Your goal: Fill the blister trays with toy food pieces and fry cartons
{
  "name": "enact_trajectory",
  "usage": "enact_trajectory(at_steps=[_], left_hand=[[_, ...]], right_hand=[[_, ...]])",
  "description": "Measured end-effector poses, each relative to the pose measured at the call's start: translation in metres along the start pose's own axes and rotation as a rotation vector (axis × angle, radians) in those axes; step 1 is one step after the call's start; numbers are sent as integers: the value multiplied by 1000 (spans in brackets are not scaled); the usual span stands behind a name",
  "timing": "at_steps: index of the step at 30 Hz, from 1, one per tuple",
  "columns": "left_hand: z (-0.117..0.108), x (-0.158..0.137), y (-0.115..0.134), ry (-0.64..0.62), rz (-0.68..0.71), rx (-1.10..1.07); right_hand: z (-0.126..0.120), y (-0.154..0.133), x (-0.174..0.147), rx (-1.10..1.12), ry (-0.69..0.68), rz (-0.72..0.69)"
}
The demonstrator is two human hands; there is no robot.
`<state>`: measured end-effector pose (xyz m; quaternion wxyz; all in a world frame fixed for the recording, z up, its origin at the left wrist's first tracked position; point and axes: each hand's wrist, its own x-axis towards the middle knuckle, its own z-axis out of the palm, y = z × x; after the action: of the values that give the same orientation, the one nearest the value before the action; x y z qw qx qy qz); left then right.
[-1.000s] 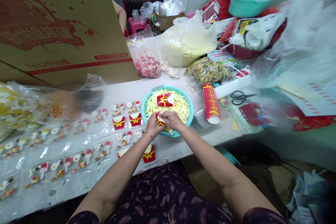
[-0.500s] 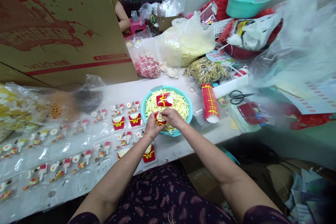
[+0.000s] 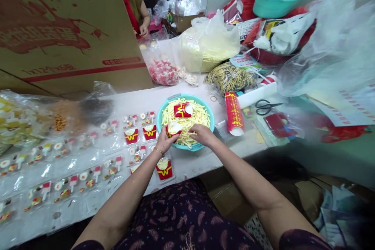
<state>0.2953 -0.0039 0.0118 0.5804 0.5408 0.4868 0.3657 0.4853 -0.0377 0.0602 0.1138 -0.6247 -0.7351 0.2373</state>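
My left hand (image 3: 166,141) grips a small red French fry box (image 3: 174,129) with a pale inside, tilted over the left front rim of a turquoise basin (image 3: 159,114). Little pale yellow toy fries (image 3: 202,114) fill that basin. Over their right front part is my right hand (image 3: 202,134), its thumb and fingers curved but apart, fingertips at the fries. Whether a fry touches them is hard to make out. Another red box (image 3: 183,109) with a yellow zigzag lies on top of the fries.
Clear packs (image 3: 113,170) with tiny toy foods cover the table's left; some hold filled fry boxes (image 3: 150,132). To the right lie a stack of red boxes (image 3: 234,114) and black scissors (image 3: 265,106). Bagged parts (image 3: 211,47) and a large carton (image 3: 88,39) stand behind. A co-worker's arm (image 3: 144,21) shows beyond.
My right hand has drawn back from the red box to the fries on the right. My left hand, still holding the box, has shifted slightly left. The co-worker's arm has moved right.
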Motion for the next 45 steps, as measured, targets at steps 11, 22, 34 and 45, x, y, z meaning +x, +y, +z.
enact_trajectory(at_steps=[11, 22, 34, 45], left_hand=[[-2, -5, -2, -18, -102, -193], [10, -13, 2, -79, -52, -49], [-53, -91, -13, 339, -81, 272], [-190, -192, -79, 610, -242, -225]], right_hand=[[9, 21, -3, 335, 172, 169], [11, -34, 21, 293, -50, -11], [81, -114, 31, 403, -109, -167], [204, -248, 51, 376, -455, -192]])
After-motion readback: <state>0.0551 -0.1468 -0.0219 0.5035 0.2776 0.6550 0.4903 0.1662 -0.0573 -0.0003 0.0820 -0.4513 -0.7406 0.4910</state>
